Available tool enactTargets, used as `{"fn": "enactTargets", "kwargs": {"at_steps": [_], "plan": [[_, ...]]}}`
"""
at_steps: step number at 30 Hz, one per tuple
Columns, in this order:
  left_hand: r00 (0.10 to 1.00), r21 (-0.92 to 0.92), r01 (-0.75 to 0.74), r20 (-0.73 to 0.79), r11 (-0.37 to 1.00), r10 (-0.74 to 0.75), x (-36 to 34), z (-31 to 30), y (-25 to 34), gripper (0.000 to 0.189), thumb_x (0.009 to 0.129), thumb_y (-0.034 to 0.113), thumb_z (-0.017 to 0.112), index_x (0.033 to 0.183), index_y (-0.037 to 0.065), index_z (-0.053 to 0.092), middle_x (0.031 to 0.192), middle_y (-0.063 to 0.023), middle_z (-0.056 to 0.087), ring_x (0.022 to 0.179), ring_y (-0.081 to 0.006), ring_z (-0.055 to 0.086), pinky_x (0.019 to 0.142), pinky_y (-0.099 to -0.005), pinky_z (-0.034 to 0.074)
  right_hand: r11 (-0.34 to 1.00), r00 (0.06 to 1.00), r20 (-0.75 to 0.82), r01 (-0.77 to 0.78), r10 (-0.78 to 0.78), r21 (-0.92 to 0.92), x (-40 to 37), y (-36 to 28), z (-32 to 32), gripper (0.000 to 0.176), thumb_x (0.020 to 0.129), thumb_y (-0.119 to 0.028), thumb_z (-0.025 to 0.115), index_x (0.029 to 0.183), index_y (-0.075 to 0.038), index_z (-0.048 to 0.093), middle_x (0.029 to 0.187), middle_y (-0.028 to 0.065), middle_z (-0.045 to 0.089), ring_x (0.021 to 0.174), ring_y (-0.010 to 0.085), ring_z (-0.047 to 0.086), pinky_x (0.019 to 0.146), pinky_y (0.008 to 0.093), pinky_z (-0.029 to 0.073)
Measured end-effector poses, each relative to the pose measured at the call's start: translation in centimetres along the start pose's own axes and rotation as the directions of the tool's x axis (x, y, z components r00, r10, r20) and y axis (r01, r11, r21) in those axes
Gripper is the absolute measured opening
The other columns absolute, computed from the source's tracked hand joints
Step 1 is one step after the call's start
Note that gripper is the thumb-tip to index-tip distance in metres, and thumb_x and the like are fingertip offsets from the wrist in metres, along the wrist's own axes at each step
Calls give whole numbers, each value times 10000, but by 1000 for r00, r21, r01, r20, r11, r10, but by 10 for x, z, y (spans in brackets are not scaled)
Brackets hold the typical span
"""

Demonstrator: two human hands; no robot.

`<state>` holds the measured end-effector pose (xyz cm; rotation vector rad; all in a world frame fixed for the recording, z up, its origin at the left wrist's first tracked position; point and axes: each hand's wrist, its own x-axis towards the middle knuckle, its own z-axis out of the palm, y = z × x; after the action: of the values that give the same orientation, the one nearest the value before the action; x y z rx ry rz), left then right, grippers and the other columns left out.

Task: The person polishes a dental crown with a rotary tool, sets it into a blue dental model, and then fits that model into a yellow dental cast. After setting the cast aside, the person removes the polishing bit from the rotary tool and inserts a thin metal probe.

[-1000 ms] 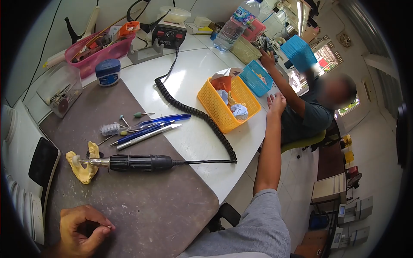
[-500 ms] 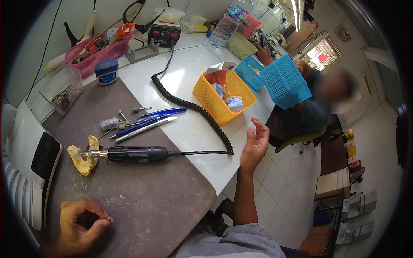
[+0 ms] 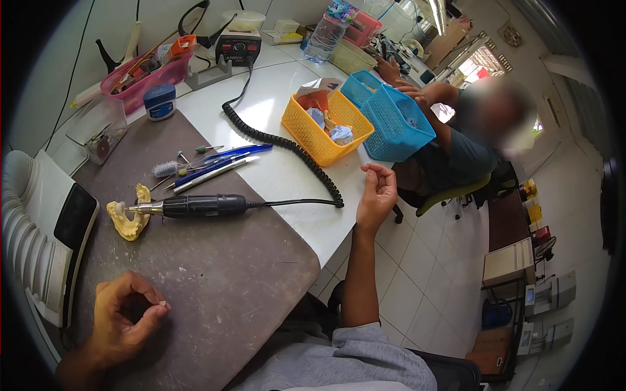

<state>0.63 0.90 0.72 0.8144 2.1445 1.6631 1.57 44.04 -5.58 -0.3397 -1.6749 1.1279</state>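
Note:
Between the thumb and index fingertip of my left hand is a tiny whitish piece, held above the brown mat. My right hand is raised near the table edge, in front of the yellow basket; its fingers are curled in with the thumb against them, and nothing shows in them. A yellowish dental model lies on the mat, with the tip of a black rotary handpiece over it. Pens and small burs lie behind the handpiece.
A white suction unit stands at the left. Behind are a blue-lidded jar, a pink tray and a control box with a coiled cable. A co-worker sits beyond the blue baskets.
The blue basket held up by the co-worker is now down beside the yellow one. My right hand's fingers have curled in. The view has shifted slightly; my left hand keeps its pinch.

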Motion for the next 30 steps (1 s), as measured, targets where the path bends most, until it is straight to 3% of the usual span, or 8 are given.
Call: {"fn": "enactTargets", "kwargs": {"at_steps": [6, 8, 12, 14, 21, 23, 30], "plan": [[1000, 78, 25, -3, 997, -25, -2, 2, 6, 136, 804, 19, 696, 801, 12, 561, 716, -66, 643, 639, -111, 614, 609, -225, 471, 1000, 1000, -10, -3, 3, 4, 1, 0, 1, 78, 945, -82, 576, 946, -9, 602, 918, 70, 671, 867, 103, 574, 834, 258, 439], [996, 215, -91, 27, 972, 88, -3, 1, 2, 136, 790, 27, 699, 803, 22, 564, 709, -62, 637, 620, -109, 593, 582, -231, 440, 999, 999, 3, 32, -32, 12, 2, 0, 1, 75, 944, -78, 575, 940, -9, 604, 904, 62, 665, 860, 102, 575, 824, 259, 443], [993, 241, -119, 26, 963, 116, -3, 2, 5, 141, 779, 28, 703, 795, 24, 563, 710, -66, 637, 617, -117, 591, 575, -246, 434, 998, 998, 1, 55, -55, -2, 2, 1, 1, 71, 942, -73, 574, 935, -9, 606, 886, 52, 656, 859, 103, 577, 819, 263, 447], [1000, 231, -24, 12, 973, 22, -3, 2, 8, 147, 777, 24, 702, 772, 26, 555, 706, -67, 636, 622, -126, 599, 582, -246, 439, 999, 999, 3, 32, -32, 18, 2, 0, 2, 68, 939, -69, 575, 932, -8, 606, 877, 46, 649, 854, 104, 579, 814, 261, 447], [998, 183, -56, -2, 981, 58, 0, 4, 8, 72, 781, -12, 671, 821, -6, 611, 735, -90, 647, 650, -147, 633, 601, -259, 477, 1000, 1000, -27, 11, -11, 2, 1, -1, 2, 68, 937, -59, 573, 932, 1, 605, 879, 64, 665, 841, 109, 585, 809, 268, 453], [981, 278, -189, 89, 942, 171, 4, 1, 9, 79, 767, -40, 662, 841, -14, 647, 748, -103, 651, 662, -173, 646, 609, -270, 493, 1000, 1000, -27, -5, 5, 5, 1, -4, 2, 69, 937, -59, 572, 933, 2, 605, 879, 67, 665, 840, 109, 586, 813, 268, 451], [998, 213, -65, 9, 975, 65, 2, 2, 12, 123, 745, -75, 665, 846, -6, 675, 765, -98, 657, 681, -192, 652, 622, -266, 493, 1000, 999, -32, 18, -18, 19, 0, -2, 2, 80, 935, -49, 562, 963, 16, 599, 903, 91, 661, 865, 126, 599, 823, 266, 448]]}}
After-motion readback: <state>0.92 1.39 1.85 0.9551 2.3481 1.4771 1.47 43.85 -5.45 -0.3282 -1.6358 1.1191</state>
